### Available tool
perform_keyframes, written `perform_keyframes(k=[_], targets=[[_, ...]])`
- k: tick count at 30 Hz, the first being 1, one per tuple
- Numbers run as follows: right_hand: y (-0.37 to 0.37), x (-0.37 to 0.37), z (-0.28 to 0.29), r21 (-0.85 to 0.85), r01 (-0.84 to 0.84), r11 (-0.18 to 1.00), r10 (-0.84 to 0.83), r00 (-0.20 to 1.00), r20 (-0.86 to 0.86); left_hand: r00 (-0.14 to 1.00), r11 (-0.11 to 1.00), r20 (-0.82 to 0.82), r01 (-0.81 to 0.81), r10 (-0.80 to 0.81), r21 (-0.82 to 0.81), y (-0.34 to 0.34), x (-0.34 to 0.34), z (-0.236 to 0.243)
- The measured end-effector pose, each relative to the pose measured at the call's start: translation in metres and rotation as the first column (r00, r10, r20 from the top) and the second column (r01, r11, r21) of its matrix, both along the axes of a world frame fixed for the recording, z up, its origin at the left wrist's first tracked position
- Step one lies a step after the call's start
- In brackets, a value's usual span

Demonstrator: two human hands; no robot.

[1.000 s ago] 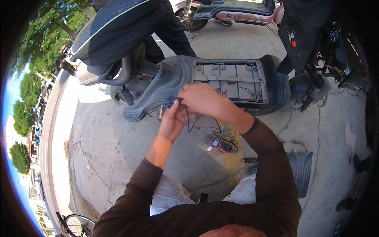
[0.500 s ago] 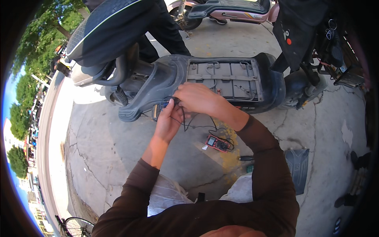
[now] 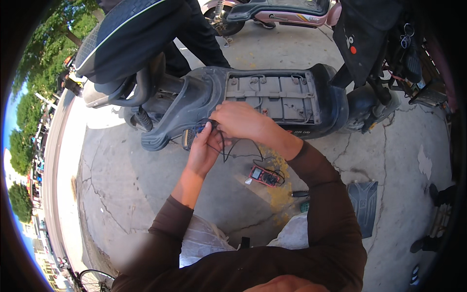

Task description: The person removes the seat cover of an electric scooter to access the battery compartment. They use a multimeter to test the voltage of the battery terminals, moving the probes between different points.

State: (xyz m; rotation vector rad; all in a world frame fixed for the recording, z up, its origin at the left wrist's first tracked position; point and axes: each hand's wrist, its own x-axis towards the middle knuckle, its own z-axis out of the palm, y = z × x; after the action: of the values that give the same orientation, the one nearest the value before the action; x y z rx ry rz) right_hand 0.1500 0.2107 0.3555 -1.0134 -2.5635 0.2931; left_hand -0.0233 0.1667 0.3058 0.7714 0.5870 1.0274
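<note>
In front of the scooter's side, my two hands are close together over a thin black cable (image 3: 224, 155). My left hand (image 3: 204, 148) pinches the cable's upper end with thumb and fingers, near a small dark plug-like part whose shape I cannot make out. My right hand (image 3: 237, 119) is bent over it from above, fingers curled down at the same spot, its fingertips partly hidden. Loops of cable hang below my hands and trail towards a red multimeter (image 3: 264, 176) lying on the ground. Behind my right hand, grey batteries (image 3: 272, 87) sit in the scooter's uncovered floor bay.
The dark electric scooter (image 3: 206, 87) stands crosswise. A black screwdriver-like tool (image 3: 300, 193) and a green round item (image 3: 304, 207) lie by my right arm, near a dark floor mat (image 3: 364, 207). Someone's dark trouser leg (image 3: 202, 36) and a pink scooter (image 3: 292, 17) are beyond.
The whole view has shifted slightly, so the scene sits a little further left. My hands stay together on the cable with only slight finger movement.
</note>
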Motion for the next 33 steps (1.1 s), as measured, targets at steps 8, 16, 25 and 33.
perform_keyframes(k=[8, 16, 25, 33], targets=[[0.001, 0.002, -0.001, 0.037, 0.005, 0.999, -0.005, 1.000, -0.013, 1.000, 1.000, 0.012, 0.000, 0.000, 0.012, -0.001, 0.002, 0.000], [0.001, 0.004, 0.000, 0.062, 0.015, 0.998, -0.015, 1.000, -0.003, 1.000, 0.999, 0.020, 0.018, -0.019, 0.036, -0.003, 0.004, 0.000], [0.002, 0.009, 0.005, 0.064, 0.031, 0.997, -0.028, 0.999, -0.046, 0.999, 0.996, 0.043, -0.005, 0.001, 0.088, -0.004, 0.012, 0.017], [0.006, 0.022, 0.004, 0.166, 0.072, 0.983, -0.071, 0.997, -0.010, 1.000, 1.000, 0.014, 0.003, -0.003, 0.007, -0.001, 0.005, 0.017]])
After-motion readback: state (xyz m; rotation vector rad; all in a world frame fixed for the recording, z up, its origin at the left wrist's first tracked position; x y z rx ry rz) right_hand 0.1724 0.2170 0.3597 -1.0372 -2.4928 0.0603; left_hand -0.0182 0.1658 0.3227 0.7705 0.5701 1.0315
